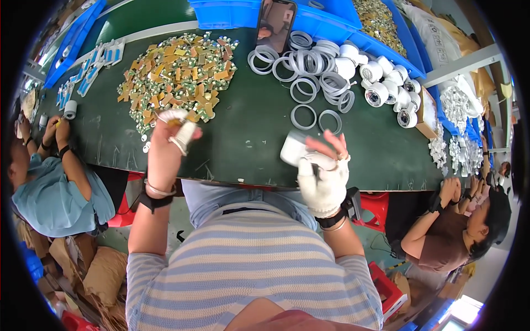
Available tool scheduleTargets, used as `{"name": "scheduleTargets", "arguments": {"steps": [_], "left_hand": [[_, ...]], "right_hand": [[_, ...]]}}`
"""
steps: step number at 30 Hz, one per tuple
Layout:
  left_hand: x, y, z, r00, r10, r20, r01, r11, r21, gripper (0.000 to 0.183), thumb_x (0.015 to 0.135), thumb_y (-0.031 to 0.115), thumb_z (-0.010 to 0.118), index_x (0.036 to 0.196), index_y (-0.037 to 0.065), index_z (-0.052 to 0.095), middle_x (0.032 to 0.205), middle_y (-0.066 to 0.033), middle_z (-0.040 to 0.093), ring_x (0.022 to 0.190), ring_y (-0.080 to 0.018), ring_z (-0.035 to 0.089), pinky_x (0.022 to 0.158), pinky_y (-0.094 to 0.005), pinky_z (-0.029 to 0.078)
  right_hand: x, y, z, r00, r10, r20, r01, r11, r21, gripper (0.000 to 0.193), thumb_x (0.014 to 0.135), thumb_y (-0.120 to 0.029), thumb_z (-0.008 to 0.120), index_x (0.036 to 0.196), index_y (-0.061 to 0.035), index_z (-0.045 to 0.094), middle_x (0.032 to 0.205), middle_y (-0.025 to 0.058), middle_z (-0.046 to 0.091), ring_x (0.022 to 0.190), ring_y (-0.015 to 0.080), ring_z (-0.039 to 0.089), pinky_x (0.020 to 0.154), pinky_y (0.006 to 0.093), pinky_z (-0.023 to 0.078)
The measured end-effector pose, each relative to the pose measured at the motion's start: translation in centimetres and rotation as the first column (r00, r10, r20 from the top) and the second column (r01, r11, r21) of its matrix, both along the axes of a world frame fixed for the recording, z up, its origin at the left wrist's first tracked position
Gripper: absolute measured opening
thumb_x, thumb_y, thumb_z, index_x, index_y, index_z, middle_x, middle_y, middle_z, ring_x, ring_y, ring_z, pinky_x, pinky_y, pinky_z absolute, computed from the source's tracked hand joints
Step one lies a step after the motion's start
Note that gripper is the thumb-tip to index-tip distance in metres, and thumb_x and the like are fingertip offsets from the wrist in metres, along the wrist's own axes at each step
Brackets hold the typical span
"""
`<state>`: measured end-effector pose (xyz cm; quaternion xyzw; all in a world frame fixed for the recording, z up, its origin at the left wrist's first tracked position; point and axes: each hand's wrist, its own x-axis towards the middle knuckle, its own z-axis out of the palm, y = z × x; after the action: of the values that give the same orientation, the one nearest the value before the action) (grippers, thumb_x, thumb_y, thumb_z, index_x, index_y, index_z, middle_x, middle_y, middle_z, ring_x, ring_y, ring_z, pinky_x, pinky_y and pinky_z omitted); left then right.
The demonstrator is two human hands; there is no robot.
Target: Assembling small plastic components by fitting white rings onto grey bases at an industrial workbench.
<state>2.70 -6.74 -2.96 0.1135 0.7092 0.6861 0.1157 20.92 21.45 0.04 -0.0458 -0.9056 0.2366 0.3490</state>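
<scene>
My left hand (167,144), with white coverings on some fingers, is at the near edge of a heap of small circuit boards (179,74). Its fingers are curled together, and motion blur hides what they pinch. In a white fingerless glove, my right hand (324,179) grips a white cylindrical housing (293,150) between thumb and fingers, tilted just above the green table; two of its fingertips stick out. Beyond that hand lie two grey rings (303,117), near a larger cluster of such rings (309,60).
White lamp-like housings (377,94) crowd the right, beside a blue bin (386,49). A phone (274,26) leans at the back against another blue bin (225,14). Blue-and-white strips (94,66) lie far left. People sit on both sides, and small clear parts (458,110) fill the far right.
</scene>
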Motion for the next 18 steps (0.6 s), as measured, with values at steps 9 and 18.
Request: {"name": "scheduleTargets", "arguments": {"steps": [9, 18], "left_hand": [[6.3, 6.1, 1.2, 0.822, -0.435, 0.368, 0.324, 0.888, 0.326, 0.031, 0.099, -0.001, 0.069, 0.122, 0.006, 0.051, 0.115, -0.0115, 0.071, 0.107, -0.0213, 0.073, 0.088, -0.031, 0.059], [6.9, 5.7, 0.7, 0.838, -0.527, 0.144, 0.516, 0.85, 0.11, 0.034, 0.096, 0.003, 0.077, 0.122, 0.004, 0.056, 0.109, -0.0077, 0.073, 0.097, -0.0131, 0.071, 0.085, -0.0291, 0.058]], "right_hand": [[-2.4, 0.6, 0.6, 0.853, 0.45, 0.264, -0.319, 0.85, -0.419, 0.009, 0.085, -0.004, 0.075, 0.092, -0.0076, 0.072, 0.085, 0.0082, 0.068, 0.084, 0.0274, 0.066, 0.08, 0.0391, 0.05], [-2.8, 0.6, 1.9, 0.783, 0.528, 0.329, -0.391, 0.829, -0.399, 0.011, 0.081, -0.007, 0.079, 0.089, -0.0092, 0.073, 0.085, 0.0092, 0.067, 0.084, 0.0291, 0.067, 0.078, 0.0391, 0.051]]}}
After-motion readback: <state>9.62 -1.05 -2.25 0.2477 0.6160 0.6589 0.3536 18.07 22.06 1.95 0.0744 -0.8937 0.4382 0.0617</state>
